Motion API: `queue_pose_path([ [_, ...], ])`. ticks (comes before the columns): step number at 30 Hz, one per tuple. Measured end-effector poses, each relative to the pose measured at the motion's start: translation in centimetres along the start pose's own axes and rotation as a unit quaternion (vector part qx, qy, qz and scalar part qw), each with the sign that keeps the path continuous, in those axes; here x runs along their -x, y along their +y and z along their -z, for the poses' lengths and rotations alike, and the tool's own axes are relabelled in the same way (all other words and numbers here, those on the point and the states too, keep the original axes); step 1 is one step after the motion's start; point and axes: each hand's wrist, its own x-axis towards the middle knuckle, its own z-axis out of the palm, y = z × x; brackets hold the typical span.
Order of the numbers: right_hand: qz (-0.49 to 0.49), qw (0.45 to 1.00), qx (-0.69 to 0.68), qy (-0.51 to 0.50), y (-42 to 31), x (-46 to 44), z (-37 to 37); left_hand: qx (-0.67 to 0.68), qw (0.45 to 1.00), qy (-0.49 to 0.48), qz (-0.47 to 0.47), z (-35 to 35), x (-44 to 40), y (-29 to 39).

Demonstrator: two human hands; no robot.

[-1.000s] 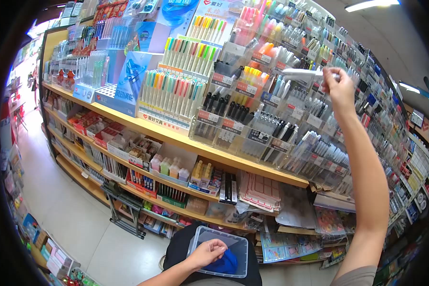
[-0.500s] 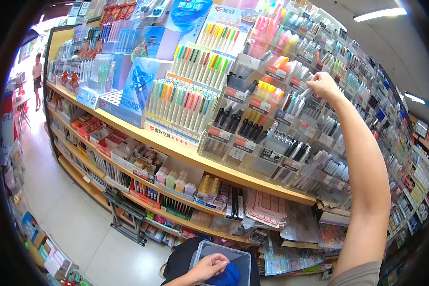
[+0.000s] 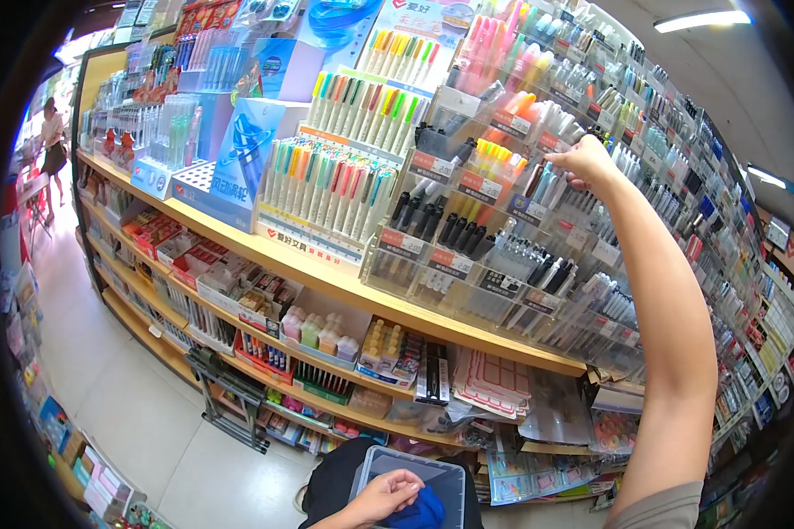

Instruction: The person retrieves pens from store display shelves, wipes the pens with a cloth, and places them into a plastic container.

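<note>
My right hand (image 3: 584, 162) reaches to the clear pen rack (image 3: 512, 207), its fingers bent at a compartment of pens beside the yellow and orange highlighters (image 3: 500, 159). Whether its fingertips grip a pen cannot be made out. My left hand (image 3: 388, 495) rests over a clear plastic box (image 3: 451, 476) at my lap, its fingers curled together. Under and beside that hand lies a blue cloth-like item (image 3: 425, 510) in the box; whatever the fingers hold, if anything, is hidden.
Left of the rack stand tiered marker displays (image 3: 335, 185) and a blue box (image 3: 249, 159) on the wooden shelf (image 3: 326, 280). A folded black stand (image 3: 229, 397) leans by the lower shelves. A person (image 3: 53, 159) is at the far left.
A second ago my right hand held a white pen above the rack; it has since come down among the pens, and the white pen no longer shows clearly. The view has shifted slightly.
</note>
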Motion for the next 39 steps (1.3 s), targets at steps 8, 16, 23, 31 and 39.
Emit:
queue_pose_path([
  [8, -0.004, 0.991, 0.121, 0.065, -0.3, 0.1, 0.7, -0.005, 1.0, -0.001, -0.002, 0.1, 0.2, 0.1],
  [16, 0.322, 0.925, 0.145, 0.139, -1.9, 1.5, -1.3, 0.017, 0.999, -0.022, -0.017, 0.4, 0.0, -0.6],
  [23, 0.335, 0.938, 0.089, -0.012, -4.0, 0.7, -5.6, 0.025, 0.999, -0.032, -0.03, 0.0, 0.2, -1.0],
  [31, 0.24, 0.944, 0.188, -0.128, -5.9, 0.0, -5.8, 0.039, 0.997, -0.049, -0.046, 0.2, 0.3, -1.3],
  [39, 0.321, 0.918, 0.229, -0.05, -4.9, -0.6, -7.6, -0.003, 0.997, -0.009, -0.074, -0.4, 1.2, 0.2],
])
